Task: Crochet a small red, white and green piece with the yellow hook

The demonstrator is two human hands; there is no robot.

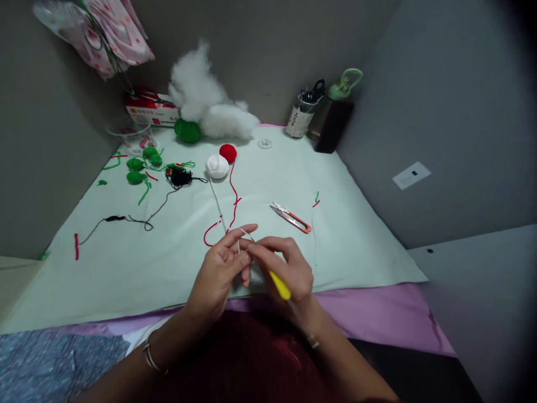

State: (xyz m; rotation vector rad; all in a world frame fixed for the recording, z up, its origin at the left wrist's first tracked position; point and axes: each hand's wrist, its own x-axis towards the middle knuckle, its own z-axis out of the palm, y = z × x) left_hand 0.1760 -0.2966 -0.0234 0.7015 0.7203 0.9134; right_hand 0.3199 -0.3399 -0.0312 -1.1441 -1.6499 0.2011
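My left hand (215, 275) pinches white yarn (216, 197) between thumb and fingers, with the strand running over its raised index finger. In my right hand (296, 267) is a crochet hook (280, 285) with a yellow handle; its tip meets the yarn at the left fingertips. Any stitches there are too small to make out. The strand leads back to a white yarn ball (217, 167). Beside that ball lies a red yarn ball (228, 153), its loose tail curling close to my left hand. Orange-handled thread snips (291, 217) rest beyond my right hand.
Green yarn bundles (135, 164) and a black yarn tangle (180, 177) lie at left. Behind stand a plastic tub (134, 137), a box (153, 111), white stuffing (205, 101), a pen cup (300, 117) and a bottle (335, 120). Grey partitions enclose the table.
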